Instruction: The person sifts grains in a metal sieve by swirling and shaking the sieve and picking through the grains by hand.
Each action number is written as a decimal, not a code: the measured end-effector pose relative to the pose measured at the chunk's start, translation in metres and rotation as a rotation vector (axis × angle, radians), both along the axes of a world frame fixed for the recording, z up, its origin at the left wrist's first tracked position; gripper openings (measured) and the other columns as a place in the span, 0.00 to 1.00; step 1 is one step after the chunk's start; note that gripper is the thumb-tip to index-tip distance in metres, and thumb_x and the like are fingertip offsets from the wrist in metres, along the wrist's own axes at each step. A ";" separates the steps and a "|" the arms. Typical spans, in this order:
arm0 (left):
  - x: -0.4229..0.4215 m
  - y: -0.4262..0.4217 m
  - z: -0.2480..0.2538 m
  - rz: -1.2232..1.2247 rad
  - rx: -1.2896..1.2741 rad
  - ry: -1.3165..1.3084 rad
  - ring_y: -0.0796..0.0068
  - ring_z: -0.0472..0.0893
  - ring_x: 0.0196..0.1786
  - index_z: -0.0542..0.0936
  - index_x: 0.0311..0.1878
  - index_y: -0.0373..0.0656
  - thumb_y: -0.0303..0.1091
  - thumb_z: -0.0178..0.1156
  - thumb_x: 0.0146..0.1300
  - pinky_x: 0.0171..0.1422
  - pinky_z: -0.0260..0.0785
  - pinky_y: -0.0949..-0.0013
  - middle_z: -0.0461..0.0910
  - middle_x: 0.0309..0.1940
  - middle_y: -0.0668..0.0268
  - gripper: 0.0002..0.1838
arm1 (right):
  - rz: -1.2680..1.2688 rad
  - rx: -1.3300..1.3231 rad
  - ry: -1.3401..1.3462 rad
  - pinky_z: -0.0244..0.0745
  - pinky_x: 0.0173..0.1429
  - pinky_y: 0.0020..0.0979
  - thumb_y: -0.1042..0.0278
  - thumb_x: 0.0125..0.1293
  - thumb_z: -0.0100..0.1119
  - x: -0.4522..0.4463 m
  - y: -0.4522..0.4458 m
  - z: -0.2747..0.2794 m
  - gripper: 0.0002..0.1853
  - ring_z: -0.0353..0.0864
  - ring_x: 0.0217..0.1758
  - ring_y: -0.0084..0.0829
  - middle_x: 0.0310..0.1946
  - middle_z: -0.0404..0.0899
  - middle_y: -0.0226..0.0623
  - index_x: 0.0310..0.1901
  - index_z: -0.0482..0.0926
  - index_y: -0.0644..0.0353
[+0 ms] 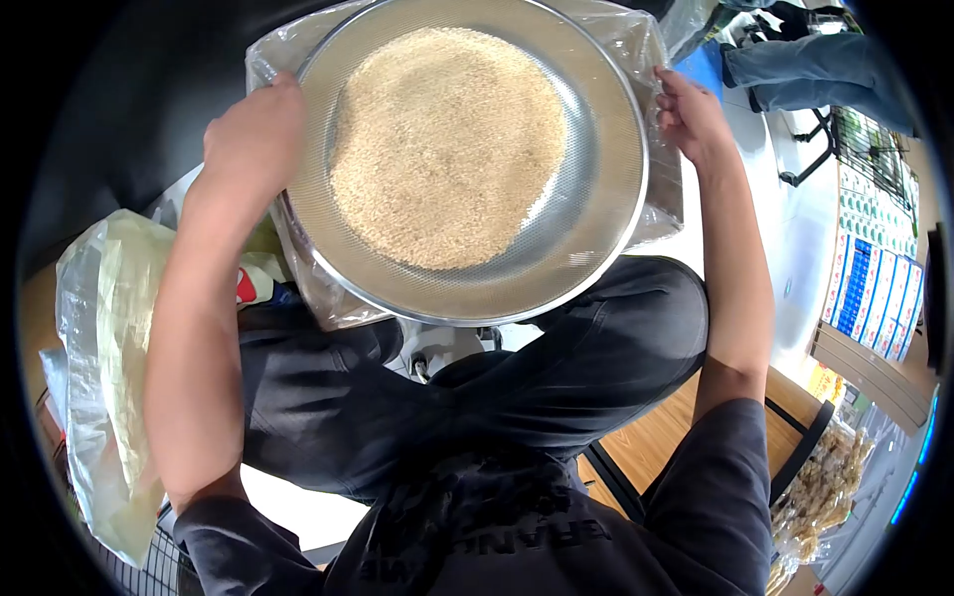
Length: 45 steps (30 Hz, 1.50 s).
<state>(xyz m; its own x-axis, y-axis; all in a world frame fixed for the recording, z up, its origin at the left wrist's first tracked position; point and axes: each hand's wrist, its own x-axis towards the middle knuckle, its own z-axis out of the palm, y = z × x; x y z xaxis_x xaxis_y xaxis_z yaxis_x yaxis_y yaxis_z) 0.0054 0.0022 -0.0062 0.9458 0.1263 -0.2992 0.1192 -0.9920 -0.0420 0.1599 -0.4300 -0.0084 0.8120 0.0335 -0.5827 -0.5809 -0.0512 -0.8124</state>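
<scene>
A large round metal sieve with a shiny rim sits over my lap, holding a broad heap of pale, rice-like grains. Under and around it spreads a clear plastic bag. On the left, my left hand is closed at the bag's edge against the sieve's rim; its fingertips are partly hidden. Across from it, my right hand pinches the bag's right edge, a little apart from the rim.
A yellowish plastic bag stands beside my left arm. At the upper right are a person's legs. Blue-and-white boxes are stacked at the right, above bagged dried goods. A wooden seat lies under my right side.
</scene>
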 end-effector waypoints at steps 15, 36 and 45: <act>0.000 -0.004 0.004 0.004 0.005 0.009 0.42 0.84 0.53 0.73 0.58 0.33 0.26 0.45 0.71 0.55 0.78 0.43 0.85 0.49 0.46 0.15 | 0.274 0.094 -0.038 0.74 0.75 0.40 0.55 0.86 0.34 -0.037 0.130 -0.040 0.25 0.79 0.64 0.43 0.58 0.76 0.48 0.62 0.72 0.71; -0.008 -0.020 0.024 0.026 0.063 -0.092 0.49 0.89 0.45 0.82 0.48 0.31 0.27 0.53 0.66 0.48 0.82 0.50 0.88 0.40 0.48 0.13 | 1.454 -0.147 0.668 0.89 0.48 0.36 0.58 0.84 0.42 -0.071 0.153 0.000 0.19 0.89 0.46 0.35 0.48 0.86 0.48 0.53 0.77 0.67; -0.003 -0.011 0.014 0.001 0.105 0.006 0.50 0.89 0.45 0.80 0.50 0.31 0.26 0.53 0.66 0.48 0.82 0.49 0.87 0.41 0.48 0.13 | 1.509 -0.326 0.626 0.89 0.43 0.33 0.61 0.82 0.46 -0.072 0.157 -0.008 0.16 0.90 0.42 0.32 0.44 0.88 0.45 0.50 0.80 0.64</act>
